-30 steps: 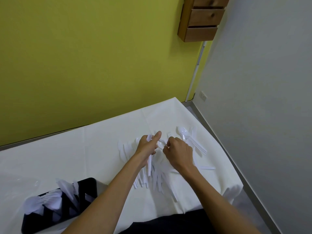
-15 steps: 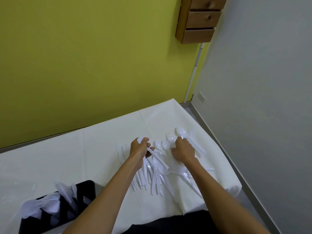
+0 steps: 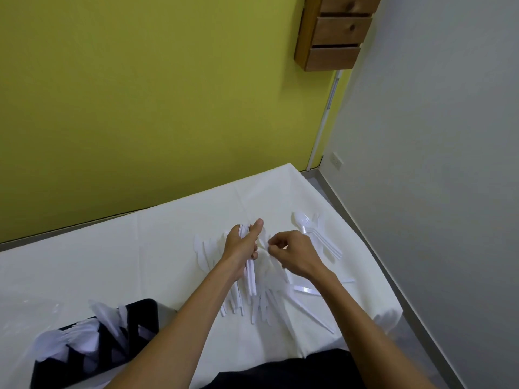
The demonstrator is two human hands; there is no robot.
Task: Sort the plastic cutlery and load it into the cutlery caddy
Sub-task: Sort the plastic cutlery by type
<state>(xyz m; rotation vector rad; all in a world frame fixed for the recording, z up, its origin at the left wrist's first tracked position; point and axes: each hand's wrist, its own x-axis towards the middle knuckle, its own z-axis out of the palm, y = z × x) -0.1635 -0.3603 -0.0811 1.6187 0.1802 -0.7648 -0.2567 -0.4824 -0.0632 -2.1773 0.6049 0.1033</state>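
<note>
White plastic cutlery lies in a loose pile (image 3: 269, 301) on the white tablecloth (image 3: 112, 262). My left hand (image 3: 243, 245) is closed around a bundle of white cutlery (image 3: 250, 279), handles pointing toward me, thumb raised. My right hand (image 3: 295, 255) sits just right of it, fingers pinching one white piece (image 3: 264, 244) and bringing it against the bundle. A few spoons and forks (image 3: 314, 234) lie apart at the right. The black cutlery caddy (image 3: 140, 313) stands at the lower left with white pieces sticking out of it.
The table's right edge (image 3: 373, 265) drops to a grey floor beside a grey wall. A yellow wall runs behind the table. A wooden drawer unit (image 3: 334, 32) hangs high on the wall. Clear plastic wrap (image 3: 31, 304) lies at the left.
My right hand left the spoons at the right and came in toward my left hand with one piece pinched. My left hand turned its bundle more upright and raised its thumb.
</note>
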